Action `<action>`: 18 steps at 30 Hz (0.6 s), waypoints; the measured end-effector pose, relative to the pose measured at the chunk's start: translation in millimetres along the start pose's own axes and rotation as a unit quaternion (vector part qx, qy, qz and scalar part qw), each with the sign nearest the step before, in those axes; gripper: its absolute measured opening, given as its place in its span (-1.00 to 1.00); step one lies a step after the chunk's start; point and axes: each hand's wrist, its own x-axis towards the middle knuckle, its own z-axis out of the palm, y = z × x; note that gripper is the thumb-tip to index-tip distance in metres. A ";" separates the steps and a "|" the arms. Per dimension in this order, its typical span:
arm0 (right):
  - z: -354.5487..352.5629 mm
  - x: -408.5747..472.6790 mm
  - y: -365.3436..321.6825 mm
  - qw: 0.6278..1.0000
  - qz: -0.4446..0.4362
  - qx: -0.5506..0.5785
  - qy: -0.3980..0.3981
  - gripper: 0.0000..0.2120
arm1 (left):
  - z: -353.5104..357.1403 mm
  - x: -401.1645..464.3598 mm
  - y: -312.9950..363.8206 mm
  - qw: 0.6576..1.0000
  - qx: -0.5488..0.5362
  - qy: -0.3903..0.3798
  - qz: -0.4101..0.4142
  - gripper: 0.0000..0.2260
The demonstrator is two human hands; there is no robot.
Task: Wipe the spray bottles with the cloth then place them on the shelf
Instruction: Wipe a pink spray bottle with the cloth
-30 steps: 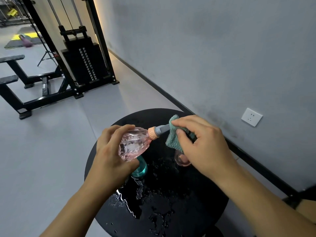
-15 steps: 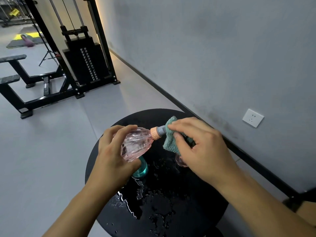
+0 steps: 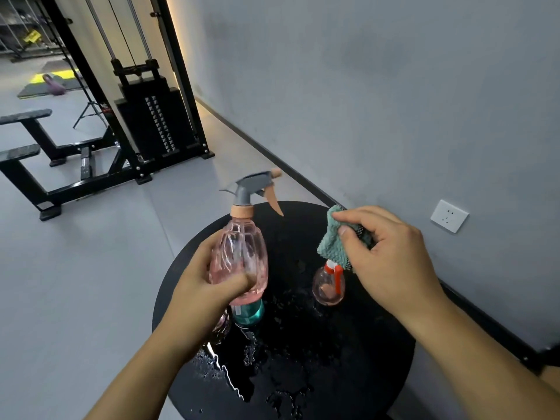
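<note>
The left hand [image 3: 209, 286] is wrapped tight around a pink spray bottle [image 3: 239, 256] and holds it upright above the round black table [image 3: 348, 359]. Its grey sprayer points toward the wall. The right hand [image 3: 391, 259] pinches a green cloth [image 3: 333, 244] between thumb and fingers, just beside the bottle but not touching it. A small pink bottle [image 3: 327, 286] and a teal bottle [image 3: 248, 313] stand on the wet table.
</note>
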 end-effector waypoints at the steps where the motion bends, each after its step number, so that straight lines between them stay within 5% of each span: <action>1: 0.1 -0.4 0.2 1.000 0.002 0.002 -0.001 -0.76 | 0.3 1.0 0.5 0.999 -0.042 -0.011 -0.014 -0.30; 11: 2.9 -2.1 2.2 1.000 -0.002 -0.004 -0.006 -0.75 | 6.9 0.7 1.7 0.992 -0.114 -0.026 -0.036 -0.33; 16: 2.4 -2.5 2.7 1.000 0.008 0.007 -0.010 -0.74 | 11.9 -2.0 10.4 0.977 -0.200 -0.027 -0.062 -0.55; 18: 2.6 -2.8 2.6 1.000 0.013 0.017 -0.016 -0.73 | 12.9 -5.5 13.6 0.963 -0.252 -0.035 -0.087 -0.46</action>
